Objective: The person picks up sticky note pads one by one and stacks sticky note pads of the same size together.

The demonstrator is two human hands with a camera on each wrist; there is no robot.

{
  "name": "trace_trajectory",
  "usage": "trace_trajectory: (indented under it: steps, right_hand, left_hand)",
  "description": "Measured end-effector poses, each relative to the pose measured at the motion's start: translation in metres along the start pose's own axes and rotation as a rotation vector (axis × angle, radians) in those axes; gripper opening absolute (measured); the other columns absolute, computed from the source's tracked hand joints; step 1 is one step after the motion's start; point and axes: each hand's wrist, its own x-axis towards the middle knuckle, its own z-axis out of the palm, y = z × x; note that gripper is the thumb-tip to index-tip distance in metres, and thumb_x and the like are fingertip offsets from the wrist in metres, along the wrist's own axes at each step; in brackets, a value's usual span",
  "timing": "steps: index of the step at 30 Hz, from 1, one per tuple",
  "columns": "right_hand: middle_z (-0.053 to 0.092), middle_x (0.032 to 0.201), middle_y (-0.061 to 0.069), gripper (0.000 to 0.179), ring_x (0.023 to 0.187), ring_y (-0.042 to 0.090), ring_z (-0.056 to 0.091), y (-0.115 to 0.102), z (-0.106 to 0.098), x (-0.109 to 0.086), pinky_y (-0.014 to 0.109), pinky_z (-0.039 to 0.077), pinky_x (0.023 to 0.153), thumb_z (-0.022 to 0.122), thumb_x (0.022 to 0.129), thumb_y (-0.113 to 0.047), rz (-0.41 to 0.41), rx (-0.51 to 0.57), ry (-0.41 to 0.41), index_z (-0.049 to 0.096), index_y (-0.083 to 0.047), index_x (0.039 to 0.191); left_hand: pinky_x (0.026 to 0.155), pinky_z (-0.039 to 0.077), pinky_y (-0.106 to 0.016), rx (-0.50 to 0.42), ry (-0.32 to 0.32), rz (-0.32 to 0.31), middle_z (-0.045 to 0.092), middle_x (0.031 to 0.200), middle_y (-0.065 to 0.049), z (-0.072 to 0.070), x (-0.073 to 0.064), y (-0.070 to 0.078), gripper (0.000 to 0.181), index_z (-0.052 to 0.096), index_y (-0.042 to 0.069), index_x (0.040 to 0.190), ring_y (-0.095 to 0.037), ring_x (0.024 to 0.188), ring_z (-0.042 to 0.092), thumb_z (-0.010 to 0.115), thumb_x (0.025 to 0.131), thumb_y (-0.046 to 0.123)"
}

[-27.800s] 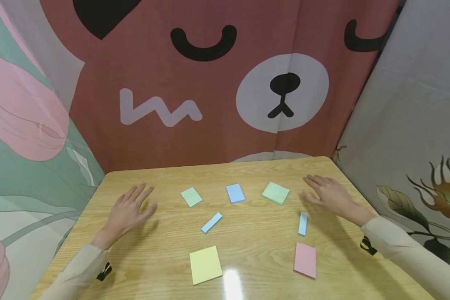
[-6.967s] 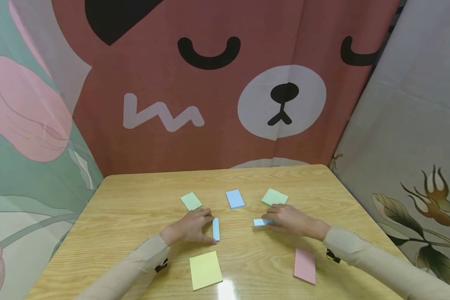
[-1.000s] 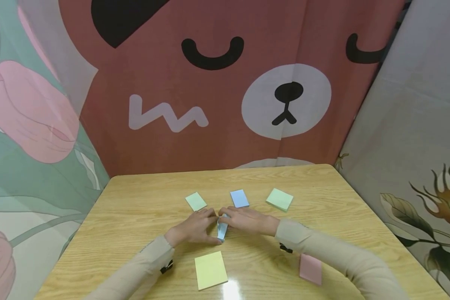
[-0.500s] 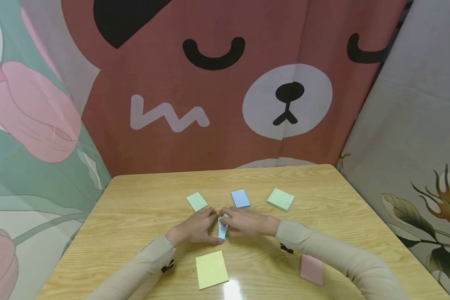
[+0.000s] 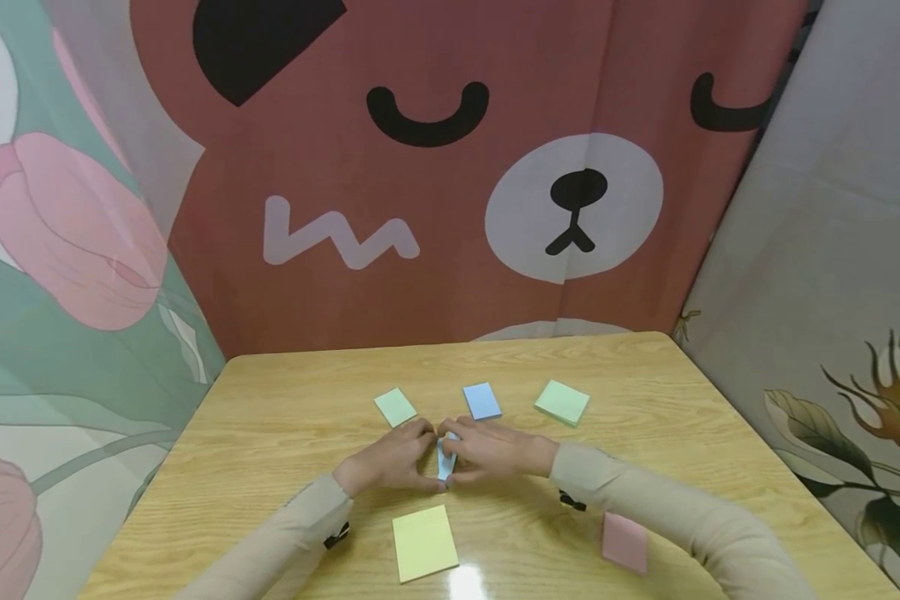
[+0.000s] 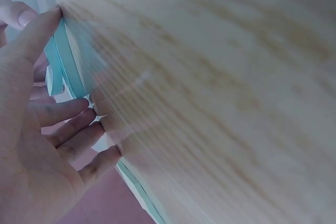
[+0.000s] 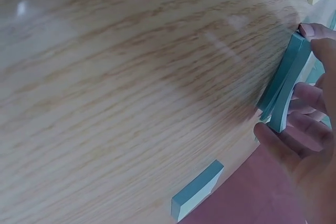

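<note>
Two narrow light blue sticky note pads (image 5: 446,467) lie together at the middle of the table, between my hands. My left hand (image 5: 393,458) holds the lower pad (image 6: 71,64) by its ends, thumb at the near end and fingers at the far end. From the right, my right hand (image 5: 495,450) grips the upper pad (image 7: 292,80) between thumb and fingers. This upper pad lies on or against the lower one, slightly angled to it; fingers partly cover both in the head view.
Behind the hands lie a small green pad (image 5: 395,407), a blue pad (image 5: 482,401) and a larger green pad (image 5: 562,402). Nearer are a yellow pad (image 5: 425,543) and a pink pad (image 5: 624,542), partly under the right sleeve. A printed curtain (image 5: 345,308) hangs behind the table (image 5: 292,392).
Long before, the strips lay apart and both hands were off them; later each hand held one, apart. Now they are together. In the last second, the right thumb has shifted toward the near end.
</note>
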Motion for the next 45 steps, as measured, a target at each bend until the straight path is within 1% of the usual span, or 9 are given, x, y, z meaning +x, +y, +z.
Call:
trace_trajectory:
  steps: [8,13,15,20,22,29,34,39,45]
  right_hand:
    - [0.045,0.139,0.007,0.034,0.11,0.019,0.051,-0.0049,-0.0029,-0.0003,0.022,0.047,0.078,0.058,0.097,-0.049,0.02,0.038,-0.012,0.06,-0.016,0.104]
    - [0.046,0.138,0.007,0.032,0.107,0.021,0.052,-0.005,-0.0046,-0.0004,0.022,0.047,0.077,0.059,0.097,-0.049,0.028,0.02,-0.005,0.06,-0.018,0.103]
    - [0.047,0.137,0.007,0.031,0.104,0.019,0.052,-0.0041,-0.004,-0.0002,0.022,0.047,0.076,0.06,0.096,-0.049,0.025,0.013,0.0,0.06,-0.019,0.101]
    - [0.05,0.133,0.008,0.03,0.098,0.017,0.054,-0.0033,-0.0031,0.0007,0.024,0.048,0.078,0.063,0.095,-0.048,0.007,-0.005,0.011,0.06,-0.018,0.099]
    - [0.05,0.133,0.008,0.03,0.098,0.017,0.055,-0.0041,-0.0028,0.0008,0.024,0.048,0.078,0.063,0.095,-0.048,0.004,-0.01,0.008,0.061,-0.018,0.097]
    - [0.047,0.138,0.008,0.03,0.11,0.021,0.054,-0.0077,-0.0052,0.0013,0.021,0.048,0.076,0.062,0.095,-0.047,-0.001,-0.032,-0.029,0.063,-0.017,0.094]
    - [0.046,0.139,0.008,0.029,0.11,0.019,0.054,-0.0065,-0.0047,0.0013,0.019,0.047,0.076,0.064,0.095,-0.046,-0.001,-0.008,-0.035,0.065,-0.017,0.094]
    - [0.048,0.137,0.011,0.026,0.103,0.015,0.054,-0.0055,-0.0038,0.0001,0.017,0.045,0.072,0.065,0.094,-0.045,0.011,-0.007,-0.026,0.066,-0.02,0.094]
    - [0.052,0.131,0.014,0.026,0.096,0.014,0.056,-0.0067,-0.0046,-0.0024,0.017,0.046,0.067,0.064,0.095,-0.046,0.025,-0.042,-0.014,0.066,-0.021,0.103]
  left_hand:
    - [0.099,0.045,-0.039,0.015,-0.004,0.023,0.051,0.126,-0.008,0.0016,-0.0005,0.001,0.079,0.055,0.0,0.136,-0.02,0.113,0.051,0.064,0.088,0.062]
    - [0.099,0.046,-0.039,0.039,0.021,0.044,0.052,0.126,-0.008,0.0015,-0.0006,0.0,0.078,0.057,0.0,0.133,-0.02,0.113,0.051,0.061,0.088,0.064]
    - [0.098,0.046,-0.038,0.04,0.025,0.045,0.053,0.125,-0.008,0.0007,-0.0009,0.0001,0.078,0.057,0.001,0.133,-0.02,0.113,0.051,0.06,0.088,0.065]
    - [0.097,0.046,-0.039,0.034,0.025,0.047,0.053,0.124,-0.008,-0.0009,-0.0011,0.001,0.079,0.058,0.0,0.132,-0.02,0.111,0.051,0.06,0.088,0.065]
    - [0.096,0.046,-0.038,0.035,0.024,0.049,0.053,0.123,-0.008,-0.0009,-0.0011,0.0013,0.078,0.058,0.0,0.131,-0.019,0.11,0.051,0.061,0.088,0.065]
    - [0.096,0.047,-0.037,0.046,0.015,0.043,0.052,0.123,-0.007,-0.0007,-0.0008,0.0023,0.079,0.056,0.0,0.135,-0.018,0.109,0.051,0.063,0.088,0.063]
    - [0.098,0.046,-0.04,0.041,0.012,0.039,0.051,0.126,-0.009,-0.0001,-0.0001,0.0027,0.081,0.055,-0.002,0.135,-0.021,0.112,0.051,0.063,0.088,0.062]
    - [0.097,0.047,-0.041,0.047,0.02,0.047,0.051,0.127,-0.012,0.0023,0.0001,0.001,0.082,0.056,-0.006,0.132,-0.023,0.113,0.052,0.063,0.088,0.063]
    - [0.097,0.047,-0.039,0.066,0.014,0.035,0.052,0.126,-0.011,0.0019,-0.0001,0.0009,0.082,0.057,-0.006,0.129,-0.022,0.112,0.052,0.062,0.087,0.064]
